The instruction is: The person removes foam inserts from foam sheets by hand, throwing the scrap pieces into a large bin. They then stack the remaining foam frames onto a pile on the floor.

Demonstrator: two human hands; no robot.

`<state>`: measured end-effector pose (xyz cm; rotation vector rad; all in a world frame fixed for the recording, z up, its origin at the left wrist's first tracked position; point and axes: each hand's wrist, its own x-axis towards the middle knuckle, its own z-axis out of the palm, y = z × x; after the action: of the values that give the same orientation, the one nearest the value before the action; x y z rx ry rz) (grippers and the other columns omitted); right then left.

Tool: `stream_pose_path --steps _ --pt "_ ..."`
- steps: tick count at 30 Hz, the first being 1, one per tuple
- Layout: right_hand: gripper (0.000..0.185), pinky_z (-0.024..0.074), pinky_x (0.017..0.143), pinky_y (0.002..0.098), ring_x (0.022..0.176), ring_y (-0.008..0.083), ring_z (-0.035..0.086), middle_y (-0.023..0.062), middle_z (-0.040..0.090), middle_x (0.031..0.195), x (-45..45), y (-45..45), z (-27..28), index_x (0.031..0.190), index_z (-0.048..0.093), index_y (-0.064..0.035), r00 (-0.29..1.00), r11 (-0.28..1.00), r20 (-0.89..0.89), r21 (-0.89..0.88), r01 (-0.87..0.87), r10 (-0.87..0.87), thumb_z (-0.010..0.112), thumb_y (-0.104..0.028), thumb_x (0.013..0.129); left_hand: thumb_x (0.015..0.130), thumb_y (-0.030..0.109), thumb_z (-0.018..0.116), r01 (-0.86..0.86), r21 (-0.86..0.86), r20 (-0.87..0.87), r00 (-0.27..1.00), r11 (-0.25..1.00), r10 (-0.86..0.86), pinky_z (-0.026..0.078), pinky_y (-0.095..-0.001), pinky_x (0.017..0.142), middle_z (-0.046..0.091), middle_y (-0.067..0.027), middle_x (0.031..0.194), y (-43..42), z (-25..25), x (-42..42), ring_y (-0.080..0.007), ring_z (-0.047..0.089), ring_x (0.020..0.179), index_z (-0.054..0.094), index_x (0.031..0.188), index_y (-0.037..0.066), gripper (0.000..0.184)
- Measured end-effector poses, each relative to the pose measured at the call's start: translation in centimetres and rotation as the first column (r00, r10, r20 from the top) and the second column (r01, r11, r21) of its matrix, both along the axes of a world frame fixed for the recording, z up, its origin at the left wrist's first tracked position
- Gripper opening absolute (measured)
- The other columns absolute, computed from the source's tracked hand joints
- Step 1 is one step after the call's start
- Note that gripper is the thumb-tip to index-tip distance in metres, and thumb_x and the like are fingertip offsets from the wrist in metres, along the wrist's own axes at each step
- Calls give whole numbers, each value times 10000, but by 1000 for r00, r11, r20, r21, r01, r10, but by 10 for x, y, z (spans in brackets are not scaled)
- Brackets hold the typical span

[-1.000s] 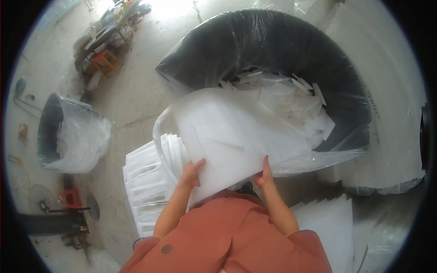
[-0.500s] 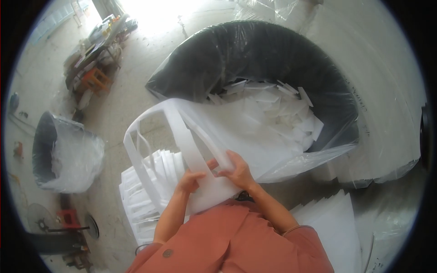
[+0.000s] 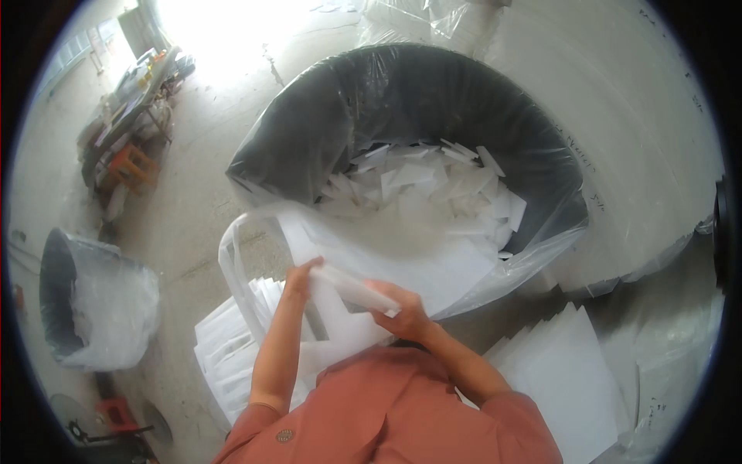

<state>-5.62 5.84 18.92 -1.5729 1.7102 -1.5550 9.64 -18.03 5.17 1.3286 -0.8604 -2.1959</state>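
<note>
A white foam sheet (image 3: 352, 329) with large rectangular cut-outs is in front of my body, its far frame arching up and away to the left. My left hand (image 3: 301, 278) is closed on one end of a white foam strip (image 3: 355, 288) at this sheet. Around the strip's other end my right hand (image 3: 402, 309) is closed, near my waist. Whether the strip is still joined to the sheet cannot be made out. Beneath and left of the sheet lies a fanned stack of cut foam sheets (image 3: 224, 336).
Ahead stands a large dark bin lined with clear plastic (image 3: 301, 127), holding many white foam scraps (image 3: 433, 182). A smaller lined bin (image 3: 116, 309) is at the left. More flat white sheets (image 3: 564, 379) lie at the right. An orange stool (image 3: 133, 166) stands by a cluttered table (image 3: 127, 116).
The arched foam frame has dropped lower and folded together. My left hand has moved up and left, the right slightly down, with the strip now stretched between them. The view has shifted a little.
</note>
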Motion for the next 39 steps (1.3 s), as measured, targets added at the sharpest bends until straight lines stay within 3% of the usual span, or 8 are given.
stream_pose_path --steps 5,8,10,23,25,32,34,39 --pt "505 529 741 318 833 195 642 149 676 942 -41 -14 24 1198 576 30 750 862 449 108 495 -486 789 -171 787 854 53 664 7 -62 -89 996 998 -13 579 -371 697 665 -168 1036 17 18 -12 -285 687 874 582 1124 -66 306" --pt "701 533 759 337 929 241 642 193 618 1127 -66 -48 -49 1264 506 35 853 859 106 90 504 -511 849 -260 728 871 51 636 57 7 -176 983 998 -55 579 -394 750 639 -180 1105 35 46 -22 -313 677 940 518 1216 -69 384" --pt "831 536 801 390 1052 314 607 217 536 1248 -62 -66 -111 1310 438 29 798 933 -516 -6 359 -310 873 -272 670 870 47 632 88 -6 -270 959 996 -86 574 -408 783 624 -181 1136 50 63 -35 -326 664 978 481 1260 -62 432" --pt "431 532 838 385 973 354 616 190 629 1082 -91 -78 -73 1145 591 -14 966 974 -135 -16 -225 221 726 -71 739 846 84 593 56 -236 -230 967 970 -112 538 -436 872 604 -174 1141 -11 69 -58 -326 618 1058 473 1263 -35 449" --pt "357 531 838 398 980 322 634 193 638 1110 -133 -62 -33 1135 613 -32 987 919 104 362 -154 124 712 -115 802 829 40 550 32 -253 -204 975 967 -86 535 -466 875 578 -202 1169 -5 95 -68 -346 612 1071 461 1267 -37 454" --pt "962 332 1090 418 1377 289 342 173 327 1492 -248 -69 -104 1454 237 13 -20 992 999 37 122 -34 791 -397 783 785 92 593 29 -404 -130 988 914 -89 549 -470 861 542 -192 1228 33 162 -91 -353 595 1109 450 1272 -41 524" --pt "1207 183 1151 539 1458 367 120 181 85 1587 -205 -87 -115 1517 16 -31 911 992 408 126 15 -65 792 -507 725 782 97 606 20 -414 -146 985 910 -88 556 -468 849 551 -194 1213 40 176 -99 -347 603 1091 458 1262 -48 523" --pt "1114 205 1127 563 1411 449 196 296 259 1470 -106 -150 -50 1507 142 -36 934 941 -235 139 308 -271 830 -347 688 765 125 648 105 -468 -150 969 878 -195 579 -459 800 611 -202 1090 43 198 -113 -334 644 1002 494 1213 -80 516"
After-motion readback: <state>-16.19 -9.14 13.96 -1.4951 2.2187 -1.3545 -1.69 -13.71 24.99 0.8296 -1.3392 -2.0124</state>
